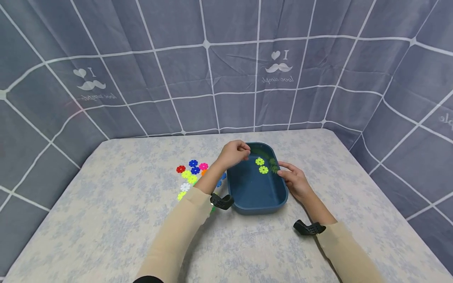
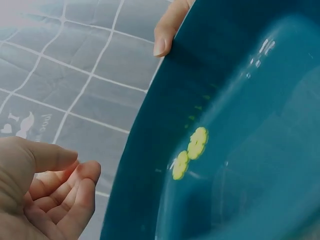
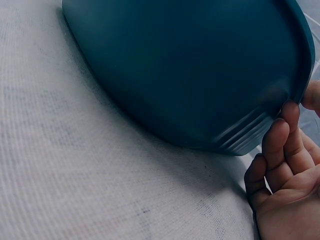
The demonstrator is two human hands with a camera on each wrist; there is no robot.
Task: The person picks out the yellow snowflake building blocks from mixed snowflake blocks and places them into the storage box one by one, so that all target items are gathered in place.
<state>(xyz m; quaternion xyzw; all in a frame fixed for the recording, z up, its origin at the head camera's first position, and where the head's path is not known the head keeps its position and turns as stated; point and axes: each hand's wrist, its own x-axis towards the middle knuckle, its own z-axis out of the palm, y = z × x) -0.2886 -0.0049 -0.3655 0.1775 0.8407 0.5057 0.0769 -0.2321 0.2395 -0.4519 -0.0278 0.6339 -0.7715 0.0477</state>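
A teal-blue plastic basin (image 1: 253, 192) with rounded corners stands on the table. On its floor lie two yellow-green snowflake discs (image 1: 262, 169), side by side; the right wall mirrors them. Over the basin's upper left rim is my left hand (image 1: 233, 154). Its fingers are loosely bent, with thumb and index tips close together, and in the left wrist view no disc shows between them. At the opposite side, my right hand (image 1: 295, 181) holds the basin's right edge. The right wrist view shows its fingertips (image 3: 276, 135) against the outer wall near some ridges.
Left of the basin lies a loose spread of snowflake discs (image 1: 185, 186) in red, blue, pink, white, yellow and other colours, partly hidden by my left forearm. A pale patterned cloth covers the table (image 1: 106, 220). A grey-blue checked curtain (image 1: 233, 70) hangs behind it.
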